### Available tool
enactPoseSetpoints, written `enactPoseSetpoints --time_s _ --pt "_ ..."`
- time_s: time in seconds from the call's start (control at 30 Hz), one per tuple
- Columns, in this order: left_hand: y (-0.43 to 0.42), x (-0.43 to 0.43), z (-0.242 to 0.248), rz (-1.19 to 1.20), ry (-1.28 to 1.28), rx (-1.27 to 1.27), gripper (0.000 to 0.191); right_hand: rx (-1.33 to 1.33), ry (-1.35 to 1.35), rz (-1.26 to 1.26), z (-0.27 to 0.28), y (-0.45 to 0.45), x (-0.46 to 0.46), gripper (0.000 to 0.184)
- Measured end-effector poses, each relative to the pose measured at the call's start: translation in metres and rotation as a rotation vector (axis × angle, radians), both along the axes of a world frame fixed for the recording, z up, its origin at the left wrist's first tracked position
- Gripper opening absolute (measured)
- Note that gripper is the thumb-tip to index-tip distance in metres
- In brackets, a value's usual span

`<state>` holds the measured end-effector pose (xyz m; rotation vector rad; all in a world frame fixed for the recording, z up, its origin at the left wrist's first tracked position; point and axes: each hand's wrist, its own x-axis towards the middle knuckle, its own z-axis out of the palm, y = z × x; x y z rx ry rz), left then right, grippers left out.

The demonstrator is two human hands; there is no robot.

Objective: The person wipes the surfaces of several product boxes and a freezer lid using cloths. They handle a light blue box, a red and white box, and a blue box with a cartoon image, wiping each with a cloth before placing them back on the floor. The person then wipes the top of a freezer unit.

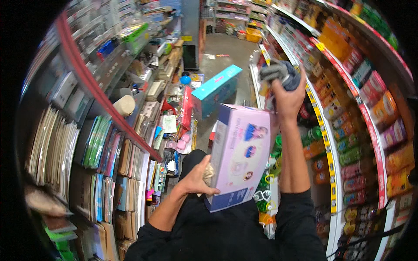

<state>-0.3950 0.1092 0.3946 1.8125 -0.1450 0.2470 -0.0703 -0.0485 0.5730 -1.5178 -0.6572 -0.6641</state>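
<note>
My left hand grips the lower left side of a pink cardboard box with dark purple ends, thumb on the front. The box is tilted above my lap and bears writing and pictures of dolls or figures. A wad of beige cloth is pressed between that palm and the box. Raised beyond the box's upper right corner, my right hand clutches a crumpled grey cloth and a dark blue cloth. Farther ahead, a turquoise box stands slanted in the aisle.
Shelves of bottled drinks with yellow and red price strips line my right. On the left, a red-edged shelf unit holds notebooks and paper packets. Toys and small goods clutter the floor beside it. A yellow basket stands far down the aisle.
</note>
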Motion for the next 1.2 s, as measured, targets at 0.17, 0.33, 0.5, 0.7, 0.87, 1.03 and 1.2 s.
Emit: enactPoseSetpoints --time_s 0.17,0.33,0.5,0.7,0.87,1.03,1.2 --pt "0.019 -0.013 -0.022 0.118 0.188 -0.655 0.109 0.199 0.509 0.742 -0.010 -0.114 0.023 0.061" --pt "0.034 -0.013 -0.030 0.192 0.188 -0.862 0.113 0.264 0.850 0.881 -0.079 -0.182 -0.004 0.083" --pt "0.041 0.014 -0.033 0.142 0.211 -0.867 0.120 -0.395 0.806 0.788 -0.115 -0.196 -0.080 0.087" --pt "0.010 0.101 -0.032 -0.069 0.235 -0.532 0.116 -0.600 0.790 0.502 -0.100 -0.219 -0.116 0.082" --pt "-0.035 0.193 -0.031 -0.323 0.296 -0.466 0.105 -0.496 0.979 0.166 -0.066 -0.256 -0.101 0.062" --pt "-0.005 0.224 -0.070 -0.048 0.322 -0.611 0.070 -0.918 0.702 -0.407 -0.087 -0.260 -0.095 0.068" --pt "0.046 0.226 -0.149 0.268 0.327 -0.780 0.062 -1.178 0.738 -0.589 -0.127 -0.256 -0.097 0.060"
